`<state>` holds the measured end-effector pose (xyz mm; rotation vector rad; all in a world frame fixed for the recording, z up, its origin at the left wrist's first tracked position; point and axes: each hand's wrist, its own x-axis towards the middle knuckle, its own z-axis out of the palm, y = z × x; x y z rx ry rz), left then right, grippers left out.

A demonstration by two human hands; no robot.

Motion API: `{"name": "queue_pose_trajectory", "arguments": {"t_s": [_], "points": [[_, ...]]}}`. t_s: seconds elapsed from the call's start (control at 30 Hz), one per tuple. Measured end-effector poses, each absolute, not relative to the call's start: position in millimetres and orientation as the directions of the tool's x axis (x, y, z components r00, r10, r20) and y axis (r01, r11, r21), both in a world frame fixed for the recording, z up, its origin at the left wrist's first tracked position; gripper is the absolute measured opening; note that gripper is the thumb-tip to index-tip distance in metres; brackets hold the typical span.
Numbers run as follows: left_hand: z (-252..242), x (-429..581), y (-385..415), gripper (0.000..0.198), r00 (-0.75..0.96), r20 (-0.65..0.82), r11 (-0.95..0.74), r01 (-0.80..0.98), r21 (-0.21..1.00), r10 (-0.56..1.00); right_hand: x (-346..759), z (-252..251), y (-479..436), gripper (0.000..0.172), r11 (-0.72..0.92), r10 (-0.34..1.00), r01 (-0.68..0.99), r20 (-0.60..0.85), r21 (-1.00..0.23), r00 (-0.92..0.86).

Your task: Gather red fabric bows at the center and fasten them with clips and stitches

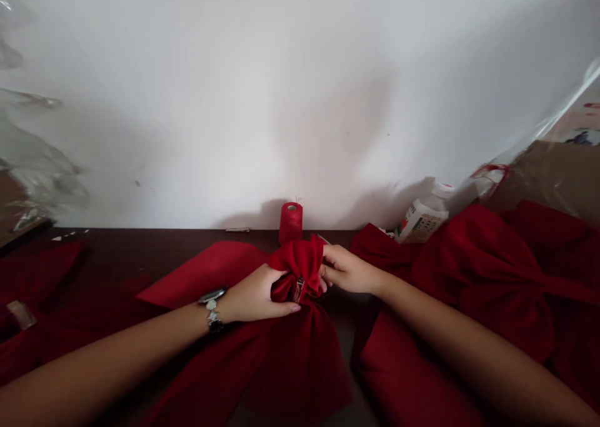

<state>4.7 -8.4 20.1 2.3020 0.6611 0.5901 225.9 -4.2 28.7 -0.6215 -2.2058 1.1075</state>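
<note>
Clearly, the red fabric bow (307,255) is located between the two hands, and its long axis runs from the gathered upper end down to the loose tails, toward the person. The left hand (255,292) pinches the gather from the left side, its thumb lying across the front; the right hand (349,271) has its bent fingers closed on the right edge. A small metallic-looking fastener (299,287) sits at the gather, nearer to the left thumb; whether the thumb touches it, I cannot tell. Just behind stands the red thread spool (290,224).
</note>
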Motion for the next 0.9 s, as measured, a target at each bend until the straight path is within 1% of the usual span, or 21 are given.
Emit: {"name": "queue_pose_trajectory", "arguments": {"t_s": [0.17,0.27,0.43,0.57,0.63,0.73,0.8,0.83,0.9], "points": [[10,1,-2,0.066,0.808,0.221,-0.638,0.232,0.734,0.547,229,26,-3,0.039,0.394,0.601,0.110,0.165,-0.913,-0.782],[5,-1,0,0.064,0.831,0.212,-0.641,0.207,0.739,0.514,229,27,-4,0.039,0.358,0.571,0.097,0.136,-0.929,-0.809],[6,0,1,0.060,0.856,0.226,-0.665,0.169,0.727,0.464,225,25,-7,0.041,0.348,0.547,0.073,0.140,-0.935,-0.825],[9,0,-1,0.058,0.860,0.209,-0.657,0.179,0.732,0.467,224,17,-6,0.040,0.308,0.573,0.080,0.117,-0.948,-0.812],[11,0,-2,0.058,0.855,0.208,-0.650,0.181,0.738,0.475,223,14,-4,0.041,0.269,0.598,0.057,0.120,-0.961,-0.793],[15,-1,-3,0.049,0.840,0.206,-0.645,0.206,0.736,0.502,222,14,-2,0.046,0.164,0.645,0.007,0.102,-0.986,-0.758],[17,-1,-3,0.043,0.825,0.150,-0.608,0.264,0.749,0.544,221,16,-1,0.049,0.102,0.670,-0.005,0.072,-0.995,-0.739],[18,0,-3,0.041,0.818,0.132,-0.586,0.278,0.761,0.559,221,17,0,0.049,0.084,0.686,-0.006,0.062,-0.996,-0.725],[18,0,-1,0.041,0.806,0.140,-0.562,0.265,0.783,0.576,220,18,1,0.049,0.071,0.732,-0.014,0.061,-0.997,-0.678]]}}
